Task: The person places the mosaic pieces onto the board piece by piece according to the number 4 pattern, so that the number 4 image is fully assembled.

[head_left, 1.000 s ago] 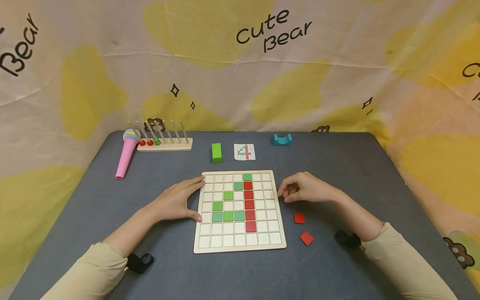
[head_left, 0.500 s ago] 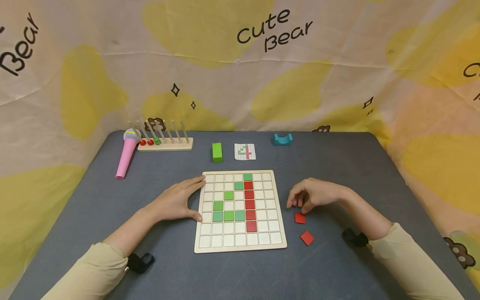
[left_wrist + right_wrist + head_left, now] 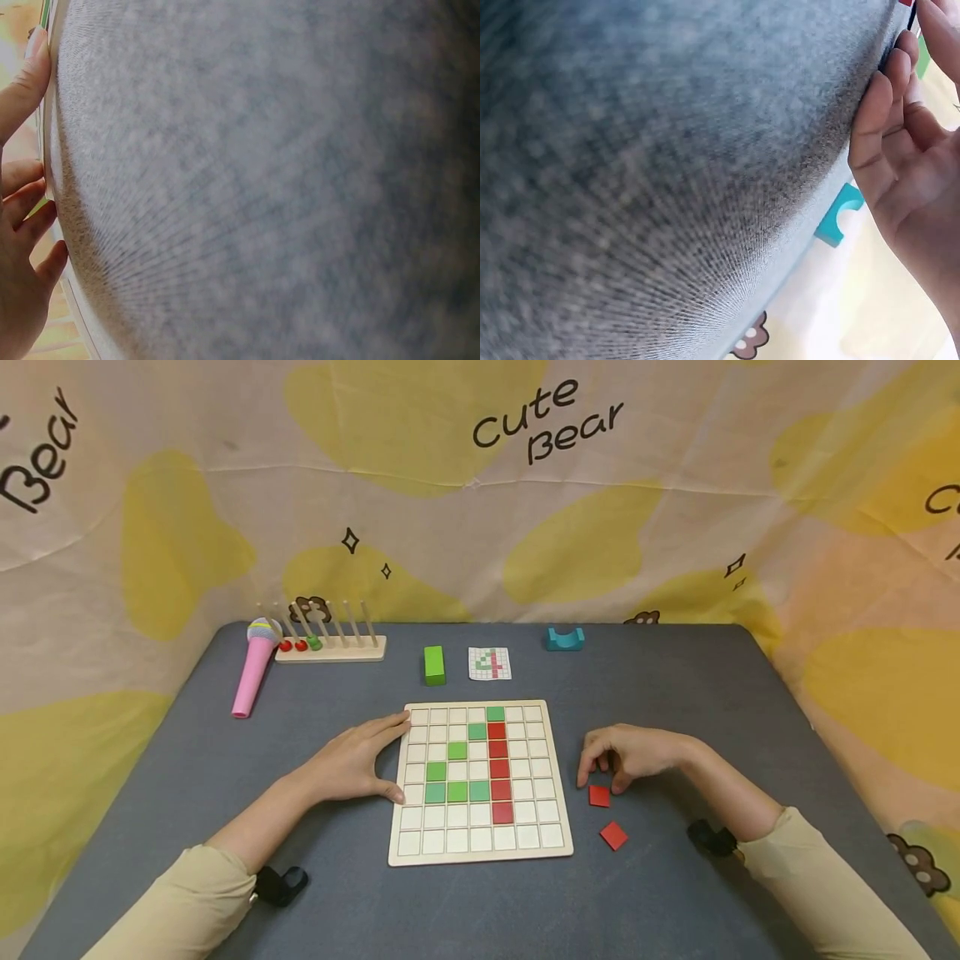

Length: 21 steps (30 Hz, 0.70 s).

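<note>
In the head view a wooden grid board (image 3: pixel 480 862) carries green tiles in a stepped line and a row, and red tiles in one column. My left hand (image 3: pixel 352 760) rests at its left edge, thumb and fingers spread along the rim. Right of the board, my right hand (image 3: pixel 633 752) reaches down over a loose red tile (image 3: pixel 598 796), with index finger and thumb apart on either side of it. Another loose red tile (image 3: pixel 613 836) lies nearer the front. In the right wrist view the other fingers (image 3: pixel 870 112) of that hand are bent.
Behind the board stand a green block (image 3: pixel 434 666), a small pattern card (image 3: pixel 489 664) and a teal arch block (image 3: pixel 565 640). A pink toy microphone (image 3: pixel 253 677) and a peg stand (image 3: pixel 345 652) with beads are at back left. A printed cloth (image 3: pixel 450 527) hangs behind the table (image 3: pixel 675 677).
My right hand has moved from the board's right edge toward the front and right, down over the upper loose red tile, its thumb and index finger parting. The left hand has stayed put.
</note>
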Available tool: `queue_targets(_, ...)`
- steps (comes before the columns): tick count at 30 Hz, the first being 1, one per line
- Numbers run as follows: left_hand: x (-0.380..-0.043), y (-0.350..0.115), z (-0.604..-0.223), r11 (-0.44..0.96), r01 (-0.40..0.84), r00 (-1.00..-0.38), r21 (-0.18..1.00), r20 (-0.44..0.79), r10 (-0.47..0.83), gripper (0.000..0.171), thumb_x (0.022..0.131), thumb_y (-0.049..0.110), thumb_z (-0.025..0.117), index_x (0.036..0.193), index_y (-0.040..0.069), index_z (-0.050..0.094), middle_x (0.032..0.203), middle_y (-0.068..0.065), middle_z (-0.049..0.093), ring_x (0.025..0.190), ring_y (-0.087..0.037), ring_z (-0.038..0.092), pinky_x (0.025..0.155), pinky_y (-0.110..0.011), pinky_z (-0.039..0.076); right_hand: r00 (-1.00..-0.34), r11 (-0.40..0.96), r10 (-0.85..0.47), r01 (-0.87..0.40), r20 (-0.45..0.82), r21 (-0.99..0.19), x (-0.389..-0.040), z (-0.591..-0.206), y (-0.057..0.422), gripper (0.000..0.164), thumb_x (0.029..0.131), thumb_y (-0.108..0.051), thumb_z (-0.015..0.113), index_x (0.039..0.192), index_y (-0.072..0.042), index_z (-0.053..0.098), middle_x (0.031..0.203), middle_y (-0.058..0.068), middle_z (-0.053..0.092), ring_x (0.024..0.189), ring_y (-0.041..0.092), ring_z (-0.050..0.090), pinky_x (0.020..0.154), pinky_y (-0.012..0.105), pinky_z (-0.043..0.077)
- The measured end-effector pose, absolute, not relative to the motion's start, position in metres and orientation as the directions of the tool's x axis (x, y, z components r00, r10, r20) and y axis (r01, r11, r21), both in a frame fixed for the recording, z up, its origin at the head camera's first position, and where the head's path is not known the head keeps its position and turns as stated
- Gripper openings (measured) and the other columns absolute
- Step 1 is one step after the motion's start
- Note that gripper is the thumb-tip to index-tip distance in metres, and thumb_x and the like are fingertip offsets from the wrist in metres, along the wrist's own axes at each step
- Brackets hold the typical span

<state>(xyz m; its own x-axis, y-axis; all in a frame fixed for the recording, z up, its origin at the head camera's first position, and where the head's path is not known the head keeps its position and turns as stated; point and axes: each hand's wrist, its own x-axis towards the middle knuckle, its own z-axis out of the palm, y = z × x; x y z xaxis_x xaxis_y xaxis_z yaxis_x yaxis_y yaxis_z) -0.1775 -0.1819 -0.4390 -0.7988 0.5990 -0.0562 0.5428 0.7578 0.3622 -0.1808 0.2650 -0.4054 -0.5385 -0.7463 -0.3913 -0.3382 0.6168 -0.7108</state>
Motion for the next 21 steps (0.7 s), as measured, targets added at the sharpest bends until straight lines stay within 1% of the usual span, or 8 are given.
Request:
queue_targets(9,-0.1783,-0.1821,-0.4384,0.76,0.538,-0.801,0.365,-0.059,0.595,0.116,0.061,0.072,0.078,0.152,0.01,0.039,0.162,-0.01,0.033,0.144,-0.037,0.041,0.109,-0.06,0.039,-0.524,0.612,-0.757,-0.362,-0.389,-0.703,-0.1809,-0.4067,0.2652,0.049,0.067,0.008,0.078,0.1,-0.028,0.077,0.098,0.004,0.059,0.087,0.017,0.049,0.071,0.021,0.046)
queue_targets(21,-0.1774,-0.1822,-0.4394,0.762,0.538,-0.801,0.361,-0.062,0.595,0.117,0.061,0.073,0.077,0.152,0.01,0.039,0.162,-0.01,0.034,0.144,-0.037,0.041,0.108,-0.06,0.04,-0.532,0.618,-0.756,-0.39,-0.38,-0.683,-0.1793,-0.4094,0.2631,0.044,0.067,0.003,0.082,0.098,-0.029,0.077,0.097,0.001,0.059,0.085,0.016,0.049,0.073,0.021,0.044)
